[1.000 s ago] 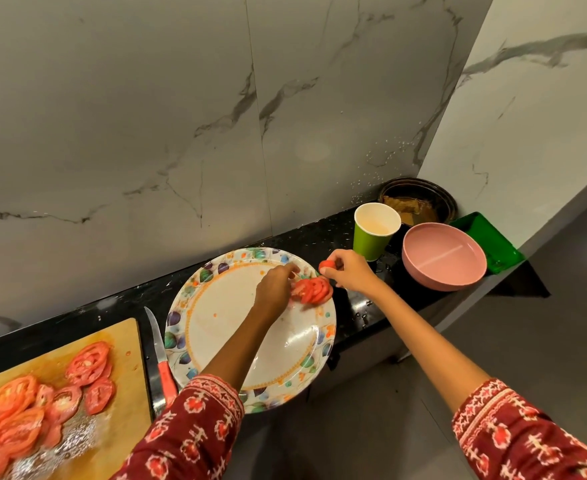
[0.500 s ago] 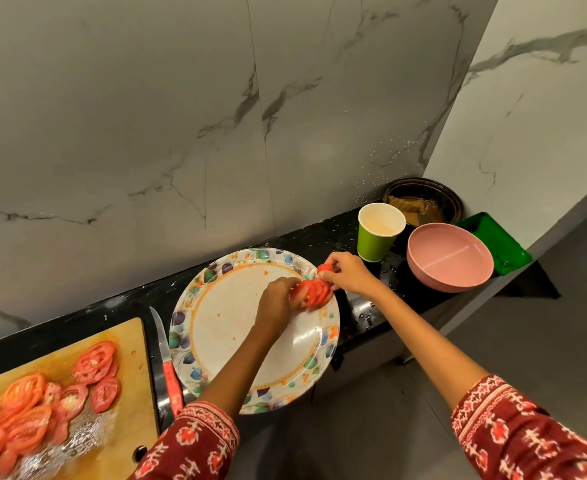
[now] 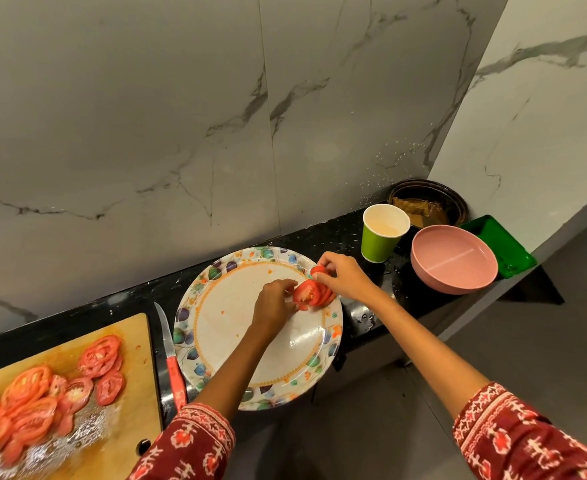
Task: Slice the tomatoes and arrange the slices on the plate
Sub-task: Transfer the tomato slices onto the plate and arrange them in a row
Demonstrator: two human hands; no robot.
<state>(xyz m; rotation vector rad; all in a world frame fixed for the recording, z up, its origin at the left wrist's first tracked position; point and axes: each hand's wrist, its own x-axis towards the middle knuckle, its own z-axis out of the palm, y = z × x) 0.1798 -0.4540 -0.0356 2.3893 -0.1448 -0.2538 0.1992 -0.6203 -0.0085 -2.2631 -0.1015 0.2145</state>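
Note:
A round plate [image 3: 222, 327] with a leaf-patterned rim lies on the black counter. At its far right edge sits a fanned stack of tomato slices [image 3: 311, 292]. My left hand [image 3: 273, 303] pinches the front slice of that stack. My right hand [image 3: 342, 277] pinches a small red tomato piece [image 3: 317, 270] just above the stack. Several more tomato slices [image 3: 39, 400] lie on the wooden cutting board [image 3: 136, 344] at the lower left.
A red-handled knife [image 3: 171, 355] lies between board and plate. Right of the plate stand a green paper cup [image 3: 382, 233], a pink bowl [image 3: 453, 259], a dark bowl [image 3: 427, 202] and a green tray [image 3: 500, 244]. A marble wall rises behind the counter.
Both hands stayed at the plate's far right edge, drawing closer together around the fanned slices. The camera view shifted slightly.

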